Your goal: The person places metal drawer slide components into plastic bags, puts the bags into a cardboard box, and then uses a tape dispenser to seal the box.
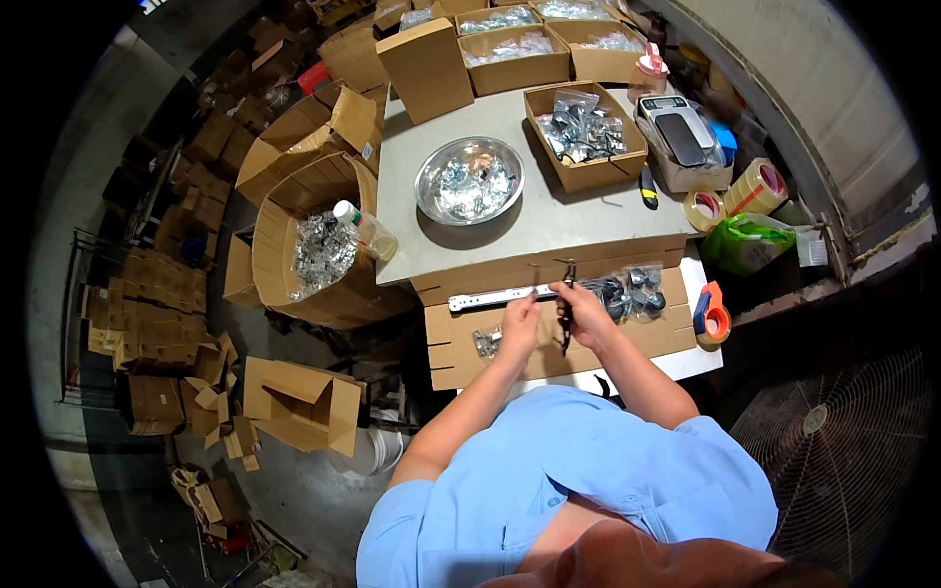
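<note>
My right hand [586, 316] is closed round several thin dark metal pieces [566, 333], which stick out above and below the fingers. Close to its left, my left hand [520, 323] pinches a slim dark piece [536, 273], blurred at its tip. Both hands are above a flat cardboard sheet [451, 367]. A long white metal rail [480, 301] lies across the sheet just beyond the fingers. Beside my left hand rests a small clear bag of metal parts [485, 343]. Clear bags with round black parts [642, 292] lie to the right of my right hand.
On the grey table stand a metal bowl [441, 211] of small bags and a carton [564, 176] of bagged parts. A scale [676, 113], tape rolls [760, 186] and a tape dispenser [713, 318] are at right. A big carton [274, 235] stands left; a fan [833, 431] lower right.
</note>
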`<state>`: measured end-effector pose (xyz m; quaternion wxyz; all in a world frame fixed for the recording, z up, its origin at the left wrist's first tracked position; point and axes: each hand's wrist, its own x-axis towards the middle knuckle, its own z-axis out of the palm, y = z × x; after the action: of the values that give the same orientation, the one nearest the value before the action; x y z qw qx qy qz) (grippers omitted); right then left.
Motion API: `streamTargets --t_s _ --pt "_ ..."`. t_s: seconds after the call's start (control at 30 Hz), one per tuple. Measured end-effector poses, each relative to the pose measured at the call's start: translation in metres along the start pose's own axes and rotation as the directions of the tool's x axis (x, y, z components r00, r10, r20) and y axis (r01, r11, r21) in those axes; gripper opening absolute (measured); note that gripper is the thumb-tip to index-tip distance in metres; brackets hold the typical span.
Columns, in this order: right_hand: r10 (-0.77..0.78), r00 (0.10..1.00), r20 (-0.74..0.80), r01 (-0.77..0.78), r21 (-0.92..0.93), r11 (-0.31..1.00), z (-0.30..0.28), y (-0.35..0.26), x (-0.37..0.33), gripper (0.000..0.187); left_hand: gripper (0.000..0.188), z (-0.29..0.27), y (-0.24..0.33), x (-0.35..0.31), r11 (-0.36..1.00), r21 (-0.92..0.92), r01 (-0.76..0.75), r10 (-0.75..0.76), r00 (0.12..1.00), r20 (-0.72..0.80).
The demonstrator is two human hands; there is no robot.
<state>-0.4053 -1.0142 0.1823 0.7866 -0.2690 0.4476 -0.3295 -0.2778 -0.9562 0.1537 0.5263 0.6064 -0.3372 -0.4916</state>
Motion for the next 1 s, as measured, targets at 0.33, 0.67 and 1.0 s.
streamTargets --t_s 0.33,0.67,1.0 --pt "-0.440 0.896 -0.069 0.304 -0.628 0.717 -0.075 -0.010 0.003 0.014 0.079 -0.029 -0.021 -0.012 0.395 0.857 -0.330 -0.088 0.915 0.393" --pt "-0.437 0.753 0.492 0.284 -0.842 -0.458 -0.153 0.033 0.042 0.028 0.114 -0.063 -0.061 -0.008 -0.059 0.825 -0.562 -0.336 0.789 0.514" --pt "-0.466 0.797 0.384 0.396 -0.915 -0.077 -0.090 -0.022 0.065 0.043 0.064 -0.071 -0.040 0.051 0.542 0.655 -0.527 -0.339 0.576 0.744"
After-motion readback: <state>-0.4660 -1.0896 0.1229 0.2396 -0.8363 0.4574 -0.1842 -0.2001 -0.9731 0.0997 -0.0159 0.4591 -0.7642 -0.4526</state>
